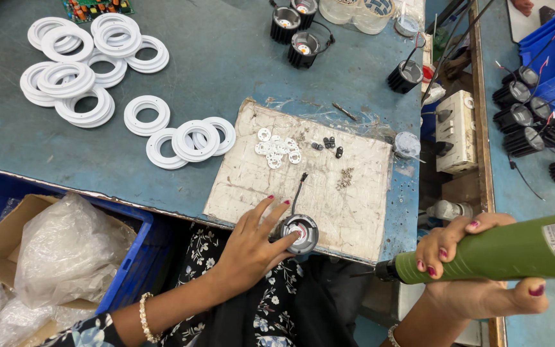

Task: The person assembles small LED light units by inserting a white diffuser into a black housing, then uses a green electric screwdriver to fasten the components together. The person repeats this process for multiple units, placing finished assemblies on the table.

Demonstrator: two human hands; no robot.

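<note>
Work board [329,186]: pale, rough, scratched, cracked surface, edges chipped. 
Left of board: white rings [91,71], smooth matt plastic. 
On board: small white discs [277,151], same matt plastic look; screws [345,178], dull metal. 
At board's near edge: lamp housing [299,233], black finned metal, under left hand [252,247]. 
Right of board: electric screwdriver [502,250], green matt plastic body, in right hand [464,270]. 
Bench top [226,58] around board: blue-grey, worn, scuffed. 
Below-left of board: clear crinkled plastic bag [65,250], glossy; brown cardboard box [1,238], matt.
</note>
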